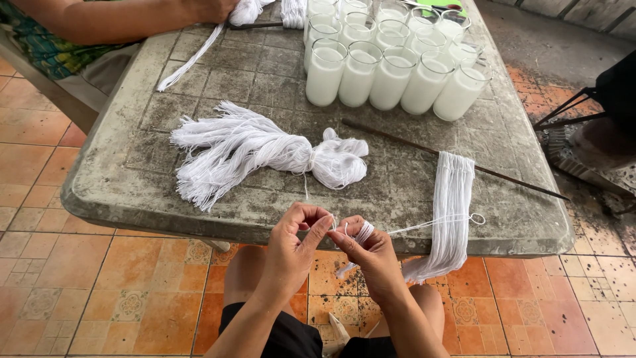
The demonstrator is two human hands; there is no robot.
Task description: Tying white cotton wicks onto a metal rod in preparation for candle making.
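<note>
Both hands pinched shut on 1 small bunch of white strings (361, 233) at table's 6 o'clock edge, left hand (291, 248) and right hand (372, 255) touching; looks early, with the big tied bundle (258, 149) at 10 o'clock still unsorted and some draped strands (450, 205) over the rod (404, 140) at 3.

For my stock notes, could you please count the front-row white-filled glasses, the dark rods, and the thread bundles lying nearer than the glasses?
Front-row white-filled glasses: 5
Dark rods: 2
White thread bundles: 2
Total: 9
</note>
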